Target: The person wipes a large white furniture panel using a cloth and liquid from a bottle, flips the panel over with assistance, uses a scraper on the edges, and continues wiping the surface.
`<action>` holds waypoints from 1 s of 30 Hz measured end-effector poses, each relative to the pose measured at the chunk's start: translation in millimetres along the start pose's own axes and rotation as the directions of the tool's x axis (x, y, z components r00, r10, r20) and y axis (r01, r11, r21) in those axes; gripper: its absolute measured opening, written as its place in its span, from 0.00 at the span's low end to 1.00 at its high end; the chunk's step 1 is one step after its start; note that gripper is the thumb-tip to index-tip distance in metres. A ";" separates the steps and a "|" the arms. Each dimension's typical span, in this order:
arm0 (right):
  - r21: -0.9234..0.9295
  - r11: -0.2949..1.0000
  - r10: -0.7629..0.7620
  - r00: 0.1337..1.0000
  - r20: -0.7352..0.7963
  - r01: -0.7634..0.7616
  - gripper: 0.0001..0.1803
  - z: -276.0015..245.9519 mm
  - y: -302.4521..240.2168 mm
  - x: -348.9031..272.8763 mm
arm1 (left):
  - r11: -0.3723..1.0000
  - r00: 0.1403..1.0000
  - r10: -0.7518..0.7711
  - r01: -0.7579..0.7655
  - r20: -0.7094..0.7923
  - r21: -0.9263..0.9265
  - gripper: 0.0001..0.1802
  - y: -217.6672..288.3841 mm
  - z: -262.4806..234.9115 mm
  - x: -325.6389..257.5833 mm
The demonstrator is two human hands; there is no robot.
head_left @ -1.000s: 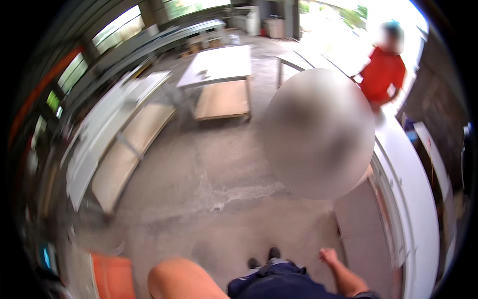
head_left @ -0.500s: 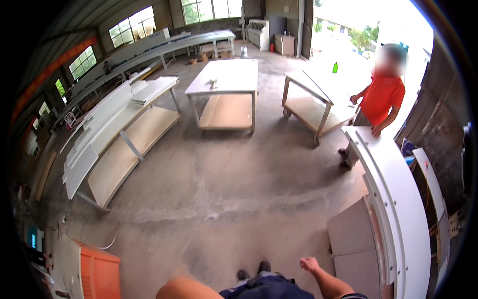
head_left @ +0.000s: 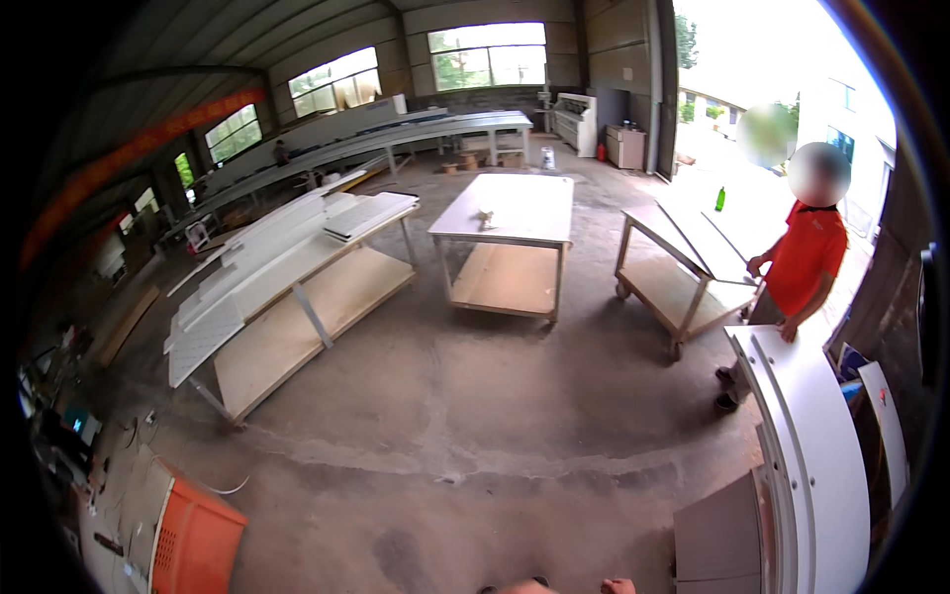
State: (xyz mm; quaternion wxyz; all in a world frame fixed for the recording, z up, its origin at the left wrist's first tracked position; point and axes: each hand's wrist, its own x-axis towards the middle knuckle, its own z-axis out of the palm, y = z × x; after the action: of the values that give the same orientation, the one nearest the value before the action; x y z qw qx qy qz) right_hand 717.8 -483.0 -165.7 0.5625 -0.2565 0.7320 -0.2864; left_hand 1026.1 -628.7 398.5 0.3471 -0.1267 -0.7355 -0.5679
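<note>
Only the fingertips of my right hand point(head_left: 618, 587) show at the bottom edge, with nothing visible in them. Left of them a sliver of bare skin point(head_left: 520, 588) shows, and my left hand is out of the picture. A long white panel point(head_left: 811, 436) runs along the right side. A person in an orange shirt point(head_left: 807, 262) stands at its far end with one hand on it. A flat grey board point(head_left: 717, 525) lies beside the panel's near end.
A wheeled white-topped table point(head_left: 515, 210) stands in the middle and a smaller trolley with panels point(head_left: 683, 247) to its right. A long rack of white boards point(head_left: 287, 257) runs along the left. An orange crate point(head_left: 193, 544) sits at the lower left on the concrete floor point(head_left: 445, 416).
The view has tilted upward, so my forearms and right hand have slid down to the bottom edge. More of the hall and the person in orange now show.
</note>
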 end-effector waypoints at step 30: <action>0.216 0.968 0.210 -0.059 -0.976 -0.128 0.37 -158.2 -197.1 -24.7 | 0.105 0.337 -0.826 0.880 -0.453 0.462 0.14 -157.1 -396.4 -272.5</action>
State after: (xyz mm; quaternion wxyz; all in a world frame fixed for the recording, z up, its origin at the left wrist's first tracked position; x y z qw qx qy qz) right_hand 580.5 -583.9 22.7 -0.0969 0.1359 0.9284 -0.3320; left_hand 1278.4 -988.8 147.9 0.0043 0.4702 -0.7993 -0.3741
